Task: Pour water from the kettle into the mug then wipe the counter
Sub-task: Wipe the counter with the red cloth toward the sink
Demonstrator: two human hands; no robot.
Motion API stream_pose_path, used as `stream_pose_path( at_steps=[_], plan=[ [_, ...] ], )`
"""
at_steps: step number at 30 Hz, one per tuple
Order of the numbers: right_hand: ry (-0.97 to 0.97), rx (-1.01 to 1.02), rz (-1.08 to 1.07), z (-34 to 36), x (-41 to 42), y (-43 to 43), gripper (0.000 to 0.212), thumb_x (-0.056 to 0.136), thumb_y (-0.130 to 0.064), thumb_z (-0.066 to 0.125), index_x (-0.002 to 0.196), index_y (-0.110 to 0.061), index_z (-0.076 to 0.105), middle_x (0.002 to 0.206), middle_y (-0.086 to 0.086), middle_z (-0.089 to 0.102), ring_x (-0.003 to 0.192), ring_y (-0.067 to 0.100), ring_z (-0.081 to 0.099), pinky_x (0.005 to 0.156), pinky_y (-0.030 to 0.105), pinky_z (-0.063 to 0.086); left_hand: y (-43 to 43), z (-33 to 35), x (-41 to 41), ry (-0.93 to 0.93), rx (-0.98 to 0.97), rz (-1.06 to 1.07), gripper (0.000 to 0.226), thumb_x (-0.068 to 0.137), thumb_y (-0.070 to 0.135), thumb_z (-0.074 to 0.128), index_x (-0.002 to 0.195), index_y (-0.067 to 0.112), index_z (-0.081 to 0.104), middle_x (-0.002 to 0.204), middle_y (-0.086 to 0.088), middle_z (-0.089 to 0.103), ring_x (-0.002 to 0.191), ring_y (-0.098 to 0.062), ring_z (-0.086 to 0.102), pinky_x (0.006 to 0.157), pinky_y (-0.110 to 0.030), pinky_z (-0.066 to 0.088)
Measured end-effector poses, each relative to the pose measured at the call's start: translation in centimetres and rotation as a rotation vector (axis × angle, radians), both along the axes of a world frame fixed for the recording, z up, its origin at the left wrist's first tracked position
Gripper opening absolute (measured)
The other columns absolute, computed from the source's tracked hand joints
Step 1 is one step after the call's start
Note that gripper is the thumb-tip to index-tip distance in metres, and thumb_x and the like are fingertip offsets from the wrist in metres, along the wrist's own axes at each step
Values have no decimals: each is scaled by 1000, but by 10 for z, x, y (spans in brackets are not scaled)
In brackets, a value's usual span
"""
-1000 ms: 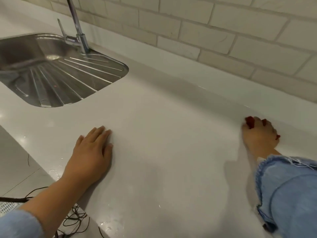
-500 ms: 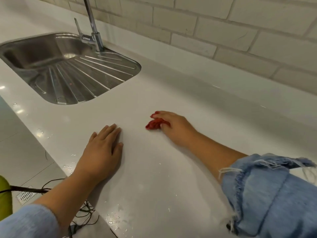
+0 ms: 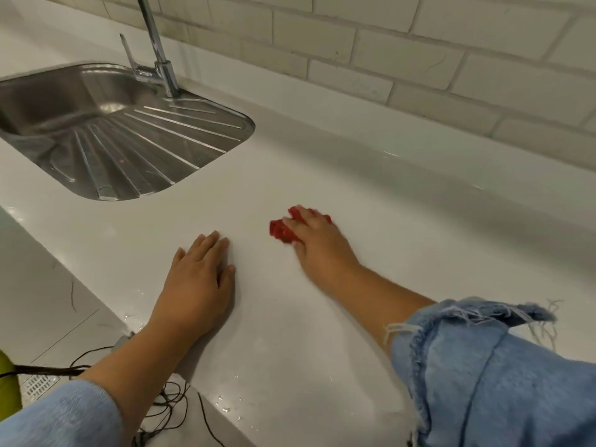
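Observation:
My right hand [image 3: 317, 245] holds a small bunched red cloth [image 3: 281, 232] against the white counter [image 3: 371, 221], its fingers curled over it. The cloth sticks out to the left of the fingers and is slightly blurred. My left hand [image 3: 198, 282] lies flat on the counter with its fingers straight, a short way to the left of the cloth and nearer the front edge. No kettle and no mug are in view.
A steel sink [image 3: 106, 137] with a ribbed drainer is set in the counter at the far left, with a tap [image 3: 161, 62] behind it. A tiled wall [image 3: 419, 53] runs along the back. Water drops [image 3: 225, 406] lie near the front edge, and dark cables [image 3: 167, 401] hang below it.
My right hand swept the red cloth from the far right of the counter leftward to the middle, then drew back slightly. My left hand stayed flat in place.

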State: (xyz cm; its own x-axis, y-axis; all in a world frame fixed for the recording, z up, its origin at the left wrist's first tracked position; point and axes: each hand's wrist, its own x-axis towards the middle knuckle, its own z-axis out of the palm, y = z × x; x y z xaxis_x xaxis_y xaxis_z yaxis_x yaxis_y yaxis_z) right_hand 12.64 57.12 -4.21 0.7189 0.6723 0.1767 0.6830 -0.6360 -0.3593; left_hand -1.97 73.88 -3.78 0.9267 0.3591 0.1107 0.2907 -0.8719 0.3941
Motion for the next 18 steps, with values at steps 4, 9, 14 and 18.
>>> stream_pose_path(
  at_steps=[4, 9, 14, 18],
  plan=[
    [432, 245, 45, 21, -47, -16, 41, 94, -6, 48, 131, -21, 55, 145, -11, 46, 134, 4, 38, 111, 18, 27, 3, 0, -1, -11, -46, -21, 50, 96, 26, 40, 143, 11, 37, 155, -7, 31, 145, -24, 21, 119, -46, 13],
    [592, 807, -488, 67, -68, -99, 36, 95, -5, 47, 112, -33, 61, 91, -30, 71, 86, -17, 61, 62, -1, 41, 11, 2, -3, -29, -195, -53, 48, 97, 23, 39, 144, 13, 37, 155, -4, 31, 146, -21, 17, 120, -42, 7],
    [236, 277, -891, 34, -119, -174, 42, 96, -9, 45, 136, -18, 49, 134, -12, 55, 130, 14, 44, 108, 26, 33, 29, 13, -11, -103, -435, -75, 46, 96, 16, 42, 141, 21, 40, 152, 2, 36, 144, -17, 23, 119, -36, 15],
    [44, -50, -921, 7, -144, -156, 48, 94, -21, 51, 141, -20, 43, 149, 10, 39, 135, 32, 36, 112, 49, 27, 52, 14, -19, -43, -256, -144, 46, 97, 20, 41, 143, 19, 39, 155, 0, 30, 147, -17, 13, 119, -38, 8]
  ],
)
